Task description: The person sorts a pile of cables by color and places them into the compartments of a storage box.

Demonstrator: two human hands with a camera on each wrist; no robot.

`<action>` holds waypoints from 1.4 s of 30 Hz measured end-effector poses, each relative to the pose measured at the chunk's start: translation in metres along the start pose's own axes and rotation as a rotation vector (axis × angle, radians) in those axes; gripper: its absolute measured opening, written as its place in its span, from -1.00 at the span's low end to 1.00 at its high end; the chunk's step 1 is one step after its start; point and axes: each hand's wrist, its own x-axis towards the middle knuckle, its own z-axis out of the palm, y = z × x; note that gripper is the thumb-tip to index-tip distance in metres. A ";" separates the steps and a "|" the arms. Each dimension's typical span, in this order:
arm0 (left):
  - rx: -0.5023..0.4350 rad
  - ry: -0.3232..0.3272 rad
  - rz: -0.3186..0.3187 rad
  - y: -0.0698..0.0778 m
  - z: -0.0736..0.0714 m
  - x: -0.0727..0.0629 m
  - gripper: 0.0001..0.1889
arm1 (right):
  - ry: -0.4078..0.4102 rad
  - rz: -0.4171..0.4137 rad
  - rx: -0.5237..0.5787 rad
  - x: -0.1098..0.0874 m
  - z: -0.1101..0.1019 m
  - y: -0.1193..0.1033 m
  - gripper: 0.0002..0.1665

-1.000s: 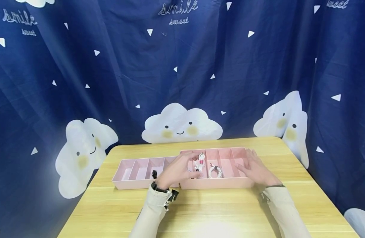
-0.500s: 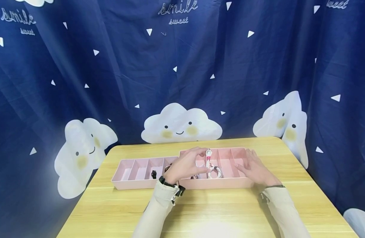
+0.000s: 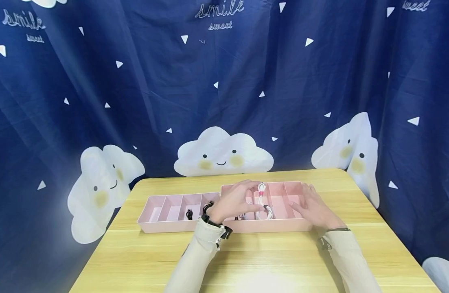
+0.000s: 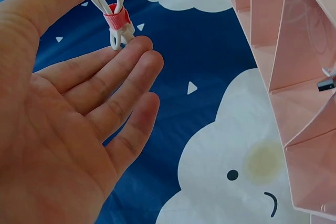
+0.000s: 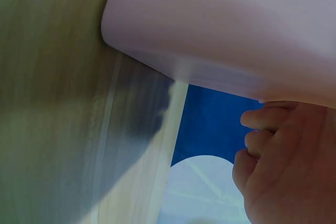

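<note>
My left hand (image 3: 233,203) pinches a bundled white cable (image 3: 261,193) between thumb and fingertips, above the pink divided box (image 3: 266,227). In the left wrist view a red strap (image 4: 118,18) wraps the cable, while the other fingers stay extended. Below it, another white cable (image 3: 269,211) lies coiled in a middle compartment, held by a dark tie. My right hand (image 3: 317,207) holds the box's right end, thumb over the rim and fingers along the outer wall. The right wrist view shows those fingers (image 5: 257,142) partly bent beside the wall.
A lilac divided box (image 3: 169,228) stands against the pink box's left end. It holds a small black cable (image 3: 189,214) and a black coil (image 3: 208,206), partly behind my left wrist. More cables (image 3: 242,217) lie in the pink box's left part. A blue curtain (image 3: 224,101) hangs behind the table.
My left hand has moved right with the white cable, from the pink box's left compartments to over the coiled white cable. The right hand and both boxes have stayed put.
</note>
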 end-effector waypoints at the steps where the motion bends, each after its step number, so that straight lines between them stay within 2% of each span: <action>1: -0.004 -0.001 0.001 0.000 0.001 0.001 -0.27 | 0.000 0.001 0.001 0.000 0.000 0.000 0.20; 9: -0.055 -0.007 -0.026 0.002 0.008 0.007 -0.27 | -0.001 0.002 0.005 0.001 0.002 0.001 0.20; 23: 0.029 -0.019 -0.051 0.005 0.017 0.018 -0.33 | -0.013 0.022 0.008 0.002 0.001 0.001 0.22; 42: 0.008 -0.033 0.014 0.005 0.032 0.031 -0.49 | -0.001 0.015 -0.004 0.001 0.002 0.001 0.24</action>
